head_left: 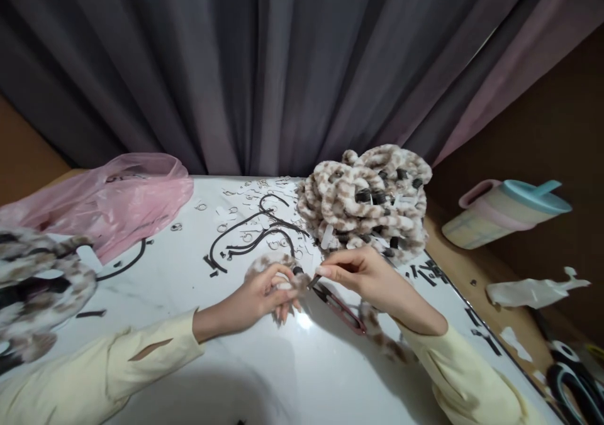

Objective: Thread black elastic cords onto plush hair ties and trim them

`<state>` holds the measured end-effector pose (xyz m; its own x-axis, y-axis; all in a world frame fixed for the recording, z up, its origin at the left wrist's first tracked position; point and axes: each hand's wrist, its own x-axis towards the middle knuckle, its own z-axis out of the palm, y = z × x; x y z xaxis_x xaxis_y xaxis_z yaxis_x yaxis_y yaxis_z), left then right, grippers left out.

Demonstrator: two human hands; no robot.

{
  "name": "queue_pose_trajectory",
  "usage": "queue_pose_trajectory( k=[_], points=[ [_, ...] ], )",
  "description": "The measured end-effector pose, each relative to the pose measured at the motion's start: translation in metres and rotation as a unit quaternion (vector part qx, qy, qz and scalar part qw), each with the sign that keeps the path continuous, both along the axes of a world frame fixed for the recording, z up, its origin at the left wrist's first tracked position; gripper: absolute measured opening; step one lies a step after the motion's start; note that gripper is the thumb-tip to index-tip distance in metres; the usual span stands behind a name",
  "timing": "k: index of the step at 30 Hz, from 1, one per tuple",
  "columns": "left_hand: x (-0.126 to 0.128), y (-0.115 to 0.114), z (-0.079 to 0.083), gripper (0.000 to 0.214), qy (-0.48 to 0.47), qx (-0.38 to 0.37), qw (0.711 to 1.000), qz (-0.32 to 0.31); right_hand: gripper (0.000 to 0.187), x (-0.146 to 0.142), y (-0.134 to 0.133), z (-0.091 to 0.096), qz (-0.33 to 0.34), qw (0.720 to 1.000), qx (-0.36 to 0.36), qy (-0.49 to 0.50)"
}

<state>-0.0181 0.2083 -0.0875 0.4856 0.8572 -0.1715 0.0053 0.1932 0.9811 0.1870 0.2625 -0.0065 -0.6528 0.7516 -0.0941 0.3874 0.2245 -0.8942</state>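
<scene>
My left hand is closed around the end of a brown-and-white plush strap. Its dark end shows beside the fingertips. Thumb and forefinger of my right hand pinch a small dark strip, close to the strap end; whether the two touch is hard to see. Below my right hand lie pink-handled snips with dark blades. A further plush length curves out from under my right wrist.
A heap of plush straps stands at the back right, with more at the far left beside a pink plastic bag. Black cords and metal rings are strewn mid-table. At right are a tumbler and dark strips.
</scene>
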Motion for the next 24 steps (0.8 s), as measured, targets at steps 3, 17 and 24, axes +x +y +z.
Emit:
queue_pose_trajectory(
  k=[3, 17, 24],
  points=[
    [-0.004, 0.006, 0.001, 0.032, -0.063, -0.051, 0.997, -0.015, 0.03, 0.0, -0.001, -0.003, -0.037, 0.998, 0.057, 0.004],
    [-0.01, 0.014, 0.0, 0.025, -0.172, -0.231, 0.958, 0.002, 0.019, -0.027, -0.032, -0.036, 0.112, 0.858, 0.494, -0.085],
    [-0.011, 0.013, -0.001, 0.036, -0.163, -0.236, 0.958, -0.028, 0.029, -0.037, -0.036, -0.055, 0.116, 0.806, 0.576, -0.073]
  ],
)
